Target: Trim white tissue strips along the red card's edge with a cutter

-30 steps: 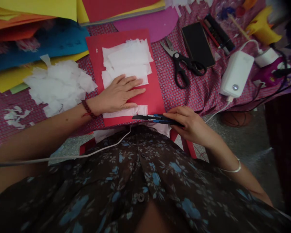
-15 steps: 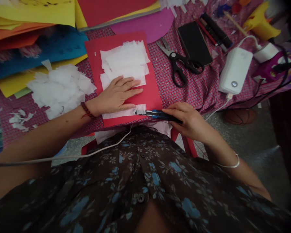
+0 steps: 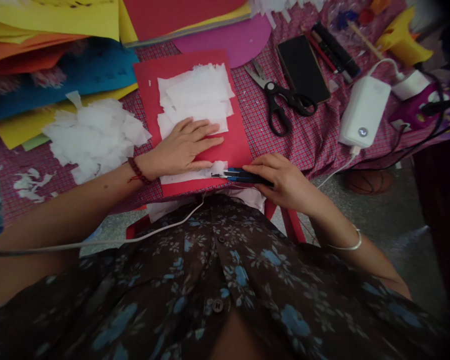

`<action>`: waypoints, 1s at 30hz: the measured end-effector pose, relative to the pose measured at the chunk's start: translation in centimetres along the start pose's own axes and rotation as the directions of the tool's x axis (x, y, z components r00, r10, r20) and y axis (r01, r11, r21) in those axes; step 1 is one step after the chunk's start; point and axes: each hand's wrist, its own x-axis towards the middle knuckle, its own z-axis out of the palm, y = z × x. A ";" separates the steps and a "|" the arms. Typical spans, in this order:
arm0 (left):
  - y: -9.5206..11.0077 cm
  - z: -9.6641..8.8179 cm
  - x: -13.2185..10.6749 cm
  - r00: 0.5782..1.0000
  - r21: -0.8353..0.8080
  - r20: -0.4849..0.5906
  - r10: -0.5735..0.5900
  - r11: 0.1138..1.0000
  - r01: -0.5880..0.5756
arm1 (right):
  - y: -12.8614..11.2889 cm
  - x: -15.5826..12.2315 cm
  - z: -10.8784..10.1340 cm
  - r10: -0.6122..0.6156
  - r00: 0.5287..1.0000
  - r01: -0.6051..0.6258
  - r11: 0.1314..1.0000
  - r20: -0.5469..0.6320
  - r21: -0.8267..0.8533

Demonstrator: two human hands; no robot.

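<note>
My left hand (image 3: 189, 145) lies flat with fingers spread, pressing on white paper strips (image 3: 198, 92) layered over a red sheet (image 3: 240, 135). Its thumb rests by a narrow white strip (image 3: 187, 176) along the sheet's near edge. My right hand (image 3: 281, 180) is wrapped around a black and blue stapler (image 3: 243, 175). The stapler's front end reaches over the near right corner of the red sheet, onto the end of that strip. Whether its jaws are pressed together cannot be made out.
A heap of white paper pieces (image 3: 93, 132) lies to the left, near stacked coloured sheets (image 3: 60, 75). Scissors (image 3: 281, 102), a phone (image 3: 303, 67), markers (image 3: 333, 50) and a white power bank (image 3: 365, 110) are on the right. A white cable (image 3: 153, 232) crosses my lap.
My right hand has shifted slightly left with the stapler, its front end further over the strip. My left hand stays pressed on the paper.
</note>
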 end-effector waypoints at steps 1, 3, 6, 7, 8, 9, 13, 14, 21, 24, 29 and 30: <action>0.0 0.1 0.0 1.000 0.003 -0.003 -0.002 1.000 0.002 | 0.0 0.2 0.1 -0.008 1.000 0.008 1.000 0.003 -0.001; -0.1 0.2 0.0 1.000 0.008 -0.010 -0.006 1.000 0.006 | 0.1 0.5 0.3 -0.030 1.000 0.030 1.000 0.008 -0.008; -0.1 0.2 0.0 1.000 0.019 -0.012 -0.001 1.000 0.001 | -0.1 0.9 0.5 -0.056 0.998 0.056 0.998 0.021 -0.006; -0.2 0.2 0.1 1.000 0.025 -0.011 0.006 1.000 -0.006 | -0.2 0.9 0.5 -0.058 0.998 0.058 0.998 0.025 -0.001; -0.2 0.2 0.1 1.000 0.030 -0.013 0.011 0.999 -0.011 | -0.3 0.9 0.5 -0.059 0.998 0.058 0.998 0.027 0.006; -0.2 0.2 0.0 1.000 0.033 -0.017 0.016 0.999 -0.016 | -0.5 0.9 0.5 -0.059 0.998 0.059 0.998 0.027 0.013; -0.2 0.3 0.0 0.999 0.035 -0.030 0.026 0.999 -0.025 | -0.8 0.2 0.4 -0.051 0.999 0.050 0.998 0.019 0.043; -0.2 0.3 -0.1 0.999 0.038 -0.029 0.027 0.999 -0.026 | -0.9 -0.1 0.4 -0.048 0.999 0.047 0.998 0.015 0.048; -0.6 -0.2 0.1 0.999 -0.050 -0.037 0.031 0.998 -0.033 | -1.1 -0.6 0.2 -0.013 1.000 0.012 0.999 0.024 0.040; -1.3 -1.2 -0.4 0.999 -0.189 -0.029 0.024 0.982 -0.029 | -1.2 -0.4 0.2 -0.020 1.000 0.019 0.999 0.014 0.050; -1.6 -1.6 -2.9 0.999 -0.094 0.023 -0.046 0.994 0.048 | -1.2 -0.2 0.1 -0.036 0.999 0.035 0.999 0.014 0.035; -1.5 -1.4 -3.4 0.998 -0.052 0.029 -0.053 0.997 0.055 | -1.2 -0.3 0.1 -0.031 0.999 0.031 0.999 0.018 0.039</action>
